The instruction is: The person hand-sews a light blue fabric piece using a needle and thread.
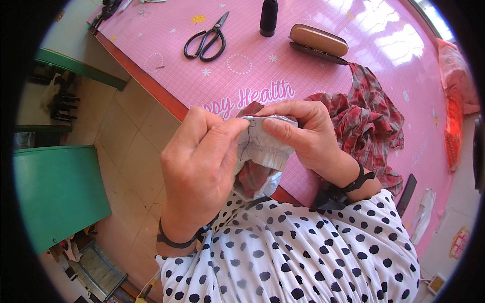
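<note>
While both hands [202, 171] [303, 134] pinch crumpled grey fabric [262, 146], grips closed, plaid cloth [374, 121] beside.

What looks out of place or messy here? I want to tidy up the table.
Only the red plaid garment looks untidy, lying crumpled in a heap on the pink table. The scissors, thread spool and brown case lie flat and apart.
</note>
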A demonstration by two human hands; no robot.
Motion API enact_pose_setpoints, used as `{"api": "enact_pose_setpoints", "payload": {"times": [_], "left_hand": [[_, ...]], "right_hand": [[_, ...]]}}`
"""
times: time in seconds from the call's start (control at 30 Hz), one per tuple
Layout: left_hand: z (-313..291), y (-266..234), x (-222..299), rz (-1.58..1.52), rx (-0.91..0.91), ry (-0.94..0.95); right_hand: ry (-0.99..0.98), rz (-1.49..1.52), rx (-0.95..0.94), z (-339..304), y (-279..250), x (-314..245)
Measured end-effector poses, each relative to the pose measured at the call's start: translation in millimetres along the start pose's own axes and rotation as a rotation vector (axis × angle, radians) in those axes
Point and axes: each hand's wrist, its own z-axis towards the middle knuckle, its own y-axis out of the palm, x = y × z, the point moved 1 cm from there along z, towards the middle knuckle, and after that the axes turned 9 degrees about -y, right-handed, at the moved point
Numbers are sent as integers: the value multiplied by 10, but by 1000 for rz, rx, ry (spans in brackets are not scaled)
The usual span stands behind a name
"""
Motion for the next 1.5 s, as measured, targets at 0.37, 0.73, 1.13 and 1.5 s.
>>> {"api": "enact_pose_setpoints", "payload": {"times": [0.37, 0.73, 1.13, 1.5], "left_hand": [[-15, 3, 12, -31, -11, -42], [30, -82, 3, -43, -296, -177], [2, 92, 5, -115, -184, -204], [5, 16, -110, -419, -375, -399]], "right_hand": [[-53, 2, 7, 11, 32, -2], [-106, -207, -86, 9, 41, -91], [-424, -609, -16, -7, 131, -126], [-255, -555, -76, 31, 35, -206]]}}
